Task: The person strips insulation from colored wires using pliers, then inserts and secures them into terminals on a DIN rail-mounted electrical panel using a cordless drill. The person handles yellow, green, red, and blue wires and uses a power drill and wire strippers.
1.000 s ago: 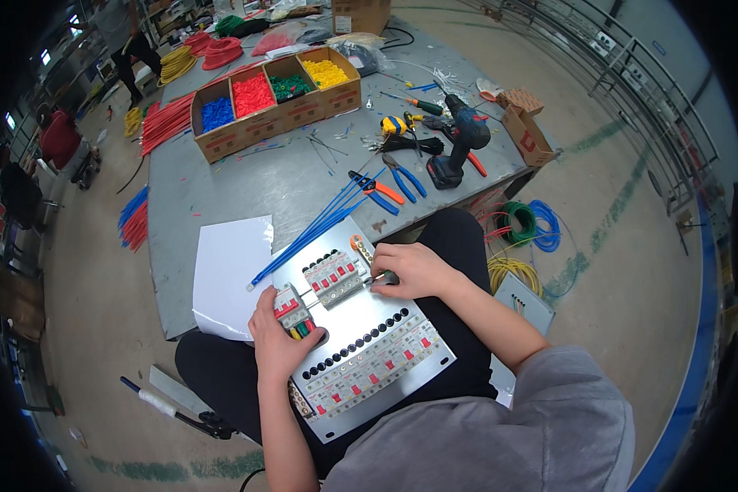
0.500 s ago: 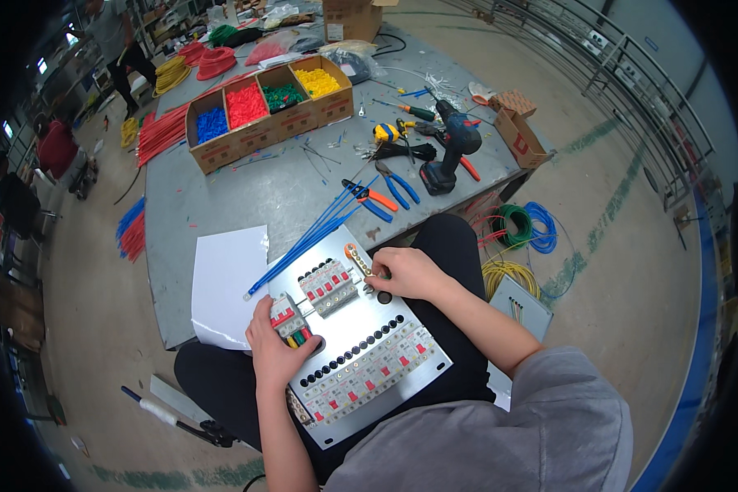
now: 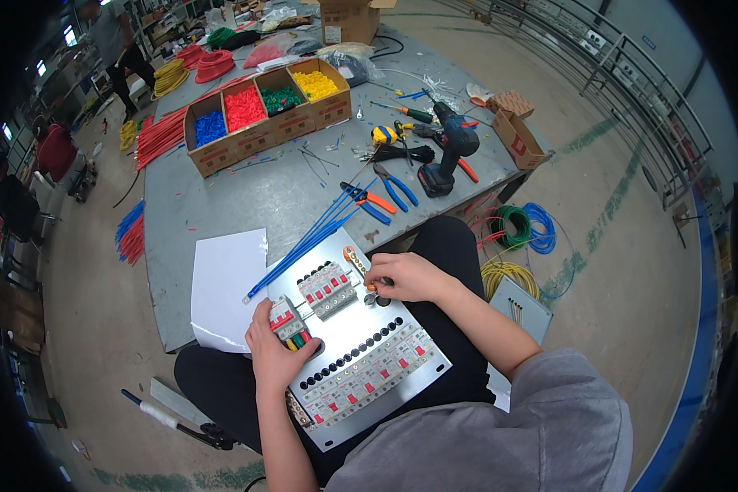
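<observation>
A silver metal mounting panel (image 3: 348, 328) lies tilted across my lap. My left hand (image 3: 275, 348) is closed round the red-switched circuit breaker (image 3: 285, 316) at its left edge, the thumb beside short yellow, green and red wires (image 3: 298, 340). My right hand (image 3: 410, 277) pinches the lower orange end of a brass terminal bar (image 3: 357, 261); its fingertips partly hide that end. Between the hands sits a block of small breakers (image 3: 328, 285). A longer row of breakers (image 3: 369, 377) runs along the near side, below a line of black-rimmed holes (image 3: 353, 353).
Blue cable lengths (image 3: 303, 252) and a white sheet (image 3: 228, 287) lie beyond the panel. On the grey table (image 3: 180, 205) are blue-handled pliers (image 3: 397, 187), orange-and-blue wire strippers (image 3: 369, 201), a cordless drill (image 3: 451, 148) and a cardboard box of coloured caps (image 3: 271, 127). Wire coils (image 3: 512, 225) rest on the floor.
My right fingers have shifted slightly at the terminal bar's lower end, where orange now shows under them. My left hand stays in place at the breaker.
</observation>
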`<state>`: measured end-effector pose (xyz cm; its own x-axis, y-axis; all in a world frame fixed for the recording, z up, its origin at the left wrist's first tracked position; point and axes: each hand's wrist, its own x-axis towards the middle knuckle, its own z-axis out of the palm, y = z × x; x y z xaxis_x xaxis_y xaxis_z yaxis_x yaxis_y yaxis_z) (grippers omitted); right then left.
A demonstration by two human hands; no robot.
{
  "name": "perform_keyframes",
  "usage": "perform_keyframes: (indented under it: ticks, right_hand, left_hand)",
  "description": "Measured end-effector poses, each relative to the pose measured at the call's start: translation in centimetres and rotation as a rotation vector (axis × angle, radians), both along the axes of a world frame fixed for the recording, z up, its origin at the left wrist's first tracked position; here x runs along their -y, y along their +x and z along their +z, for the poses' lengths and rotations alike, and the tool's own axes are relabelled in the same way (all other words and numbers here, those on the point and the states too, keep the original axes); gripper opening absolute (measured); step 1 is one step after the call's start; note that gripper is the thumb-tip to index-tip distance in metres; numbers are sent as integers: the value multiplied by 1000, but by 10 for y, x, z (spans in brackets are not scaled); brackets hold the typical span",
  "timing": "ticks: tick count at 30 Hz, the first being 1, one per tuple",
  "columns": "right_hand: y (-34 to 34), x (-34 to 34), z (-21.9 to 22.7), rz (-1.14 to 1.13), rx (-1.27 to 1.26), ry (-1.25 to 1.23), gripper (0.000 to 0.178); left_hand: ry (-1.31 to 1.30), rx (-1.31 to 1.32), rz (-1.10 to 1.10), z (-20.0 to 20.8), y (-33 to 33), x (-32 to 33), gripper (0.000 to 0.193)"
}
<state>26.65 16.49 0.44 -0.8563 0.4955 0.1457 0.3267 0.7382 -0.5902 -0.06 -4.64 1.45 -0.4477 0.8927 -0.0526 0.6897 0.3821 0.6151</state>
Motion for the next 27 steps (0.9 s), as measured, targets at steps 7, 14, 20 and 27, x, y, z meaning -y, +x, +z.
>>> perform_keyframes:
  ticks: [7, 14, 20, 27]
  right_hand:
    - [-7, 5, 4, -58, 79, -9, 19]
    - [-9, 7, 12, -178, 143, -23, 27]
    - [-2, 1, 3, -126, 111, 6, 24]
    - [0, -1, 4, -15, 61, -32, 21]
  left_hand:
    - [21, -7, -8, -4, -2, 1, 119]
    - [22, -1, -11, -4, -3, 2, 119]
    - [11, -9, -14, -3, -3, 2, 119]
    - [23, -14, -16, -4, -2, 2, 119]
